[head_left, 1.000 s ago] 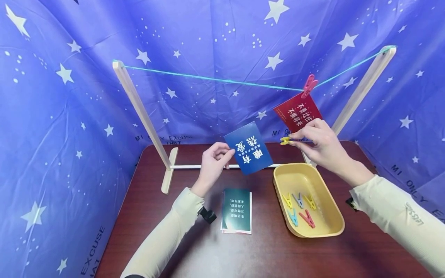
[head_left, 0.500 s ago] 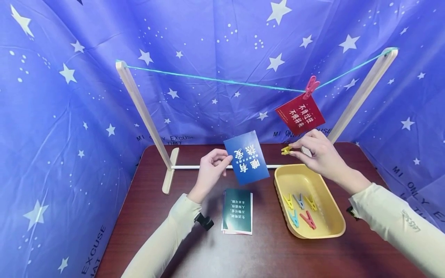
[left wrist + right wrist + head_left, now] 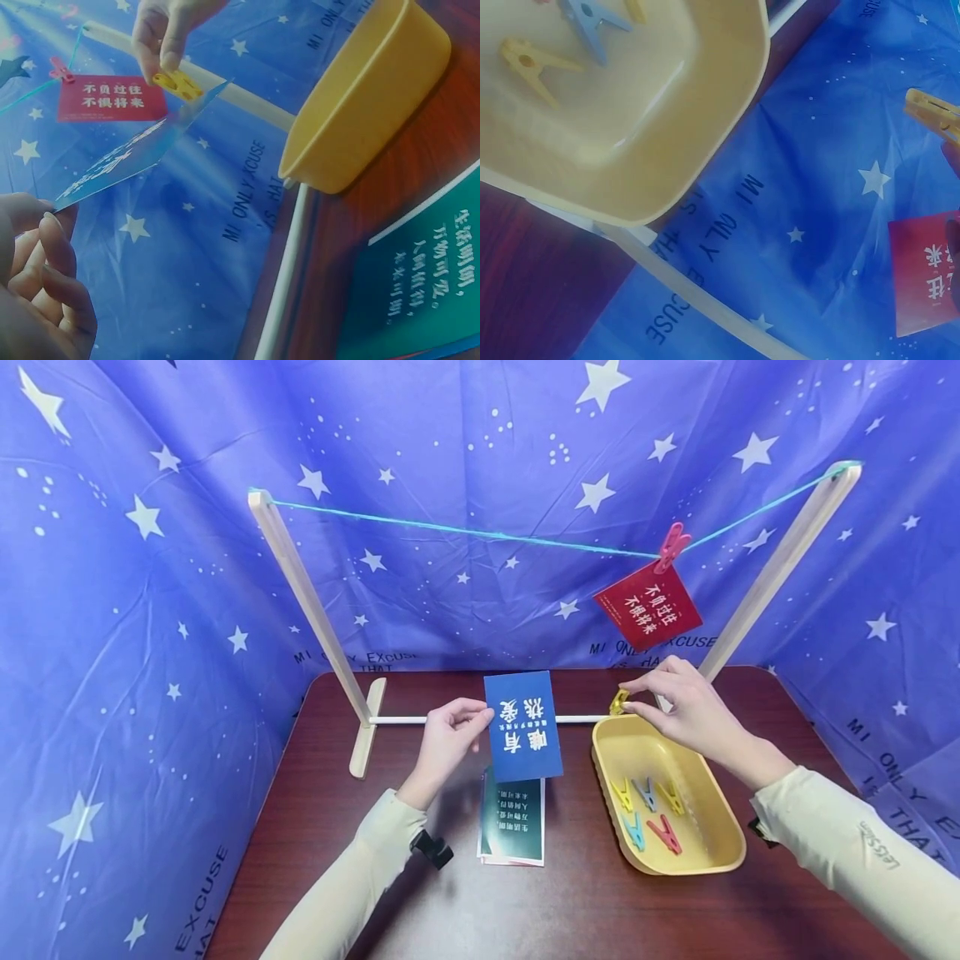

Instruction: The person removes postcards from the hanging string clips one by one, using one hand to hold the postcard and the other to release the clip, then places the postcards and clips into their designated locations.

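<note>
My left hand [image 3: 450, 739] pinches a blue card [image 3: 523, 727] with white characters by its left edge, thumb on the front. In the head view the card overlaps the far end of a stack of cards [image 3: 512, 827] topped by a dark green one. My right hand [image 3: 686, 706] pinches a yellow clothespin [image 3: 618, 702] between thumb and fingertips, just above the far rim of the yellow basin [image 3: 723, 777]. Behind it, a red card [image 3: 648, 606] hangs from a green string [image 3: 465, 531], gripped by a pink clothespin [image 3: 672, 547].
Several clothespins, including a red one [image 3: 664, 835], lie in the basin. Wooden posts stand left [image 3: 307, 602] and right [image 3: 783, 568], holding the string. A white rod [image 3: 405, 720] runs low between them across the dark red table [image 3: 322, 860]. A starry blue cloth [image 3: 420, 435] hangs behind.
The blue card has come down and turned more upright, now overlapping the stack. My right hand has lowered with the yellow clothespin, away from the red card.
</note>
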`<move>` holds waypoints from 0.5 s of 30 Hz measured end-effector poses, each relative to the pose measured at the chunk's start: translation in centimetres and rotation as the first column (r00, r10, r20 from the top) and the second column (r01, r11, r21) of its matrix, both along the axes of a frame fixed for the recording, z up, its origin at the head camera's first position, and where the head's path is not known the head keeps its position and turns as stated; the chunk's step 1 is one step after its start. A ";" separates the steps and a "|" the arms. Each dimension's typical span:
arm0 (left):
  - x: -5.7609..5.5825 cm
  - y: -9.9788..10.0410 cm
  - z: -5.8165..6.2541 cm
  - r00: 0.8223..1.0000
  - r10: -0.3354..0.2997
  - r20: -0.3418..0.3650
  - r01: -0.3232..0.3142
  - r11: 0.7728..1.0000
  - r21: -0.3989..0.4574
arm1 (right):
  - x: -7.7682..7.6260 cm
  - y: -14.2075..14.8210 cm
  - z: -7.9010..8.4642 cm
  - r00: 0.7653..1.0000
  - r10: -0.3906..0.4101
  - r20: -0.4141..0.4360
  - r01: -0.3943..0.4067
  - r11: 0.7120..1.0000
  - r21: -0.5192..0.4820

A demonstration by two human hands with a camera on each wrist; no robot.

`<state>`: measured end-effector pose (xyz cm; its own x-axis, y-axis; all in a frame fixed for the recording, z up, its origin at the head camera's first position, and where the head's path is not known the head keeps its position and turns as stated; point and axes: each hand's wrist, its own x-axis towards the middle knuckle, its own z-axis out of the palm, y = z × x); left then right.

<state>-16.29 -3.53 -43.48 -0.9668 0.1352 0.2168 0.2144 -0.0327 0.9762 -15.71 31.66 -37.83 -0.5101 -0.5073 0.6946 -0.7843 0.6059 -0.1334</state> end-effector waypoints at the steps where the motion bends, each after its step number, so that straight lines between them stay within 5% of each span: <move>1: 0.1 -0.1 -0.2 1.000 0.001 0.007 -0.001 1.000 -0.004 | 0.0 0.0 -0.2 1.000 -0.003 0.006 0.003 1.000 0.004; 15: 0.5 -0.9 -2.3 0.995 0.001 0.098 0.007 0.996 -0.090 | 0.0 0.3 -1.7 0.992 -0.055 0.110 0.052 0.998 0.026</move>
